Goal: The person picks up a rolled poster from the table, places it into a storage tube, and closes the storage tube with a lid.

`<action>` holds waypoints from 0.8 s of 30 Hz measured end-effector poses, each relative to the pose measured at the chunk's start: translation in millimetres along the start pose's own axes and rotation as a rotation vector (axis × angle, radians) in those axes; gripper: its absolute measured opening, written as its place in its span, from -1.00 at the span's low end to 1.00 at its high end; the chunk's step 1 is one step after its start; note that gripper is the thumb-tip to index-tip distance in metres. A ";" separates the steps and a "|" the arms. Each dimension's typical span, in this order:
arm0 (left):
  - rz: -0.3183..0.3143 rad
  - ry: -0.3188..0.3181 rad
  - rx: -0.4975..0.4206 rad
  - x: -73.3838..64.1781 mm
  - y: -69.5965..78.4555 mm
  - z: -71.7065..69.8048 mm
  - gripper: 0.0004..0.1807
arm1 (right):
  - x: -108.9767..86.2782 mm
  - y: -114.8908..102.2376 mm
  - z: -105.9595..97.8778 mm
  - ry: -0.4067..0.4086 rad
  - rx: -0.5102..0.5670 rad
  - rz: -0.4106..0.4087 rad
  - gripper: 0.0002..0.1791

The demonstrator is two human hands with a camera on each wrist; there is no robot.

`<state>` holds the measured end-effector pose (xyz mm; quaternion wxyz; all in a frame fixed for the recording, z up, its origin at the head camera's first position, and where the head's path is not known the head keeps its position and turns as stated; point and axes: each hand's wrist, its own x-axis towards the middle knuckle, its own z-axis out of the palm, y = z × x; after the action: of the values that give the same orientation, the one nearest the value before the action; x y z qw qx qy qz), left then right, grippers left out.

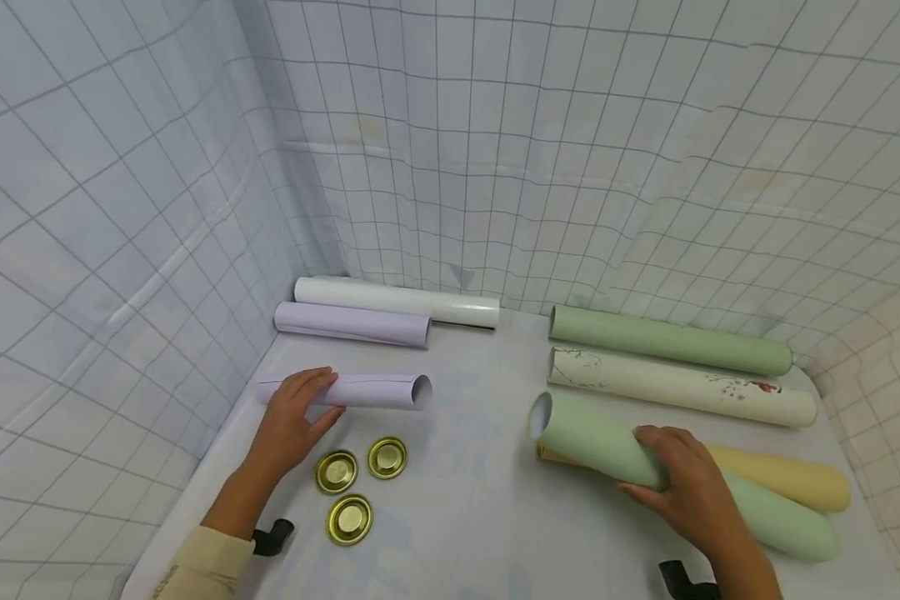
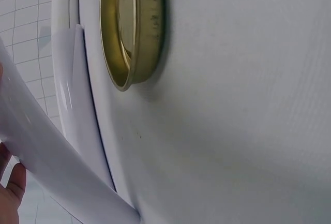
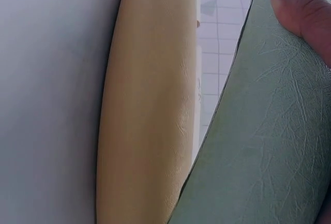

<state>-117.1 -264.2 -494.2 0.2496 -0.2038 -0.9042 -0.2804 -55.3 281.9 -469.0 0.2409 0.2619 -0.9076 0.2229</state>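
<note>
My left hand (image 1: 291, 423) grips a lavender paper roll (image 1: 378, 390) near its left part, thumb on the near side and fingers over the top. In the left wrist view, that roll (image 2: 51, 157) slants past the thumb. On the right, my right hand (image 1: 686, 483) holds a light green roll (image 1: 596, 437) around its middle. The green roll lies at an angle across a yellow roll (image 1: 791, 475), raised above it at the left end. In the right wrist view, a thumb presses on the textured green surface (image 3: 264, 131), beside the yellow roll (image 3: 147, 94).
Several gold round lids or dishes (image 1: 348, 518) lie near my left hand. Behind are another lavender roll (image 1: 352, 325) and a white roll (image 1: 397, 300). At the back right lie a darker green roll (image 1: 667, 340) and a floral cream roll (image 1: 675, 387). Gridded white sheets (image 1: 480, 150) surround the table.
</note>
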 end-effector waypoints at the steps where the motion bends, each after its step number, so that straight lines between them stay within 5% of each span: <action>1: 0.003 0.004 -0.004 0.1 1.2 0.5 -0.36 | 0.1 -0.9 0.8 -0.002 -0.004 0.002 -0.12; 24: 0.072 -0.027 -0.031 2.5 15.7 12.9 -0.36 | 0.6 -13.5 18.5 -0.040 -0.004 -0.030 -0.14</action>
<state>-115.5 -243.9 -495.7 0.2441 -0.2436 -0.8952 -0.2824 -53.8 261.6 -479.5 0.2265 0.2796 -0.9086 0.2123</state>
